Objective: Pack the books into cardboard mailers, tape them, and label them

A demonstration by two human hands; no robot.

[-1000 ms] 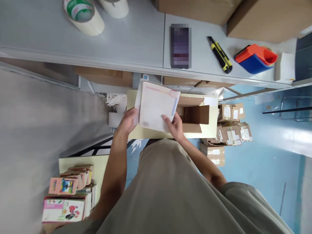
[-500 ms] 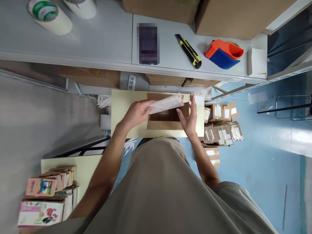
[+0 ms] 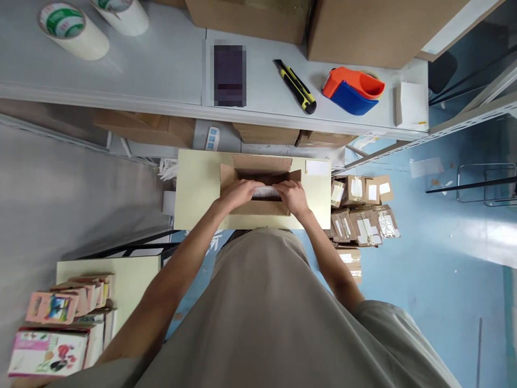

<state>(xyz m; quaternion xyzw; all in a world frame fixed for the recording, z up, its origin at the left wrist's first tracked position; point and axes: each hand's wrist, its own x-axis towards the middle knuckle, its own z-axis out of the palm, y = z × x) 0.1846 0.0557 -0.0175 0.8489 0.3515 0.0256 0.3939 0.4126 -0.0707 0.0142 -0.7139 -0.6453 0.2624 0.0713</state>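
An open cardboard box (image 3: 260, 208) stands on the pale yellow table (image 3: 197, 188) in front of me, its flaps folded outward. A flat white wrapped packet (image 3: 265, 192) is partly inside the box's opening. My left hand (image 3: 239, 193) grips the packet's left end, fingers closed on it. At the other end, my right hand (image 3: 293, 195) has its fingers closed on the packet too. Both hands are over the box's near side, and the packet's lower part is hidden inside. A white label (image 3: 317, 167) lies on the table right of the box.
On the grey shelf (image 3: 161, 81) ahead are a yellow-black box cutter (image 3: 295, 86), an orange-blue tape dispenser (image 3: 353, 90), tape rolls (image 3: 75, 32) and large cartons (image 3: 363, 32). Taped parcels (image 3: 365, 223) are stacked on the floor at right. Books (image 3: 50, 350) lie on a table at lower left.
The packet has gone from tilted above the box down into its opening. My right hand, open before, has closed on the packet's right end. The view has shifted slightly.
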